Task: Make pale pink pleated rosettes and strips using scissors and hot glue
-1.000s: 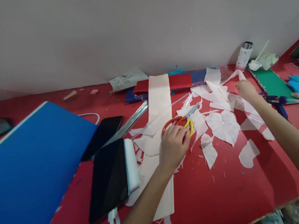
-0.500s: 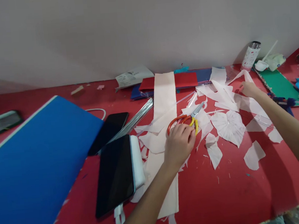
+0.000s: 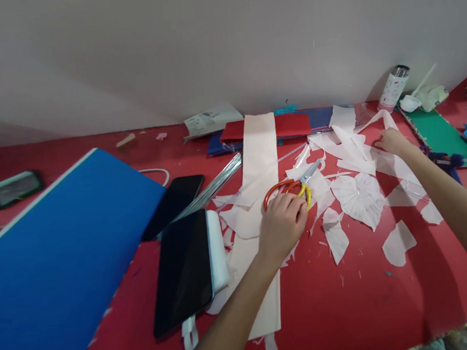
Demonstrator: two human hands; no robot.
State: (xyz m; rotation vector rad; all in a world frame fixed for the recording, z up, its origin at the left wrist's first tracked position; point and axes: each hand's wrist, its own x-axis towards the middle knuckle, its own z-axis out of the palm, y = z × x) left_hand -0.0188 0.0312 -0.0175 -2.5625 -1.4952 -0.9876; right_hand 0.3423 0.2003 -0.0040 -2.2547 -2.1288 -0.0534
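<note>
My left hand has its fingers curled over the lower part of the scissors, whose handles are orange and yellow; its fingertips are hidden. The blades point up and right, slightly apart, above white scraps. Beneath my left forearm runs a long cream strip. Farther right, my right hand has its fingers drawn together among thin white pieces; what they hold, if anything, cannot be made out. Between the hands lies a pleated, heart-shaped white piece.
A blue board, a black phone and a tablet lie left. Red and blue folded sheets sit by the wall. A white bottle and a green board are at back right.
The whole view has shifted slightly, so everything appears a little farther right. My right hand's fingers have moved slightly; my left hand stays on the scissors.
</note>
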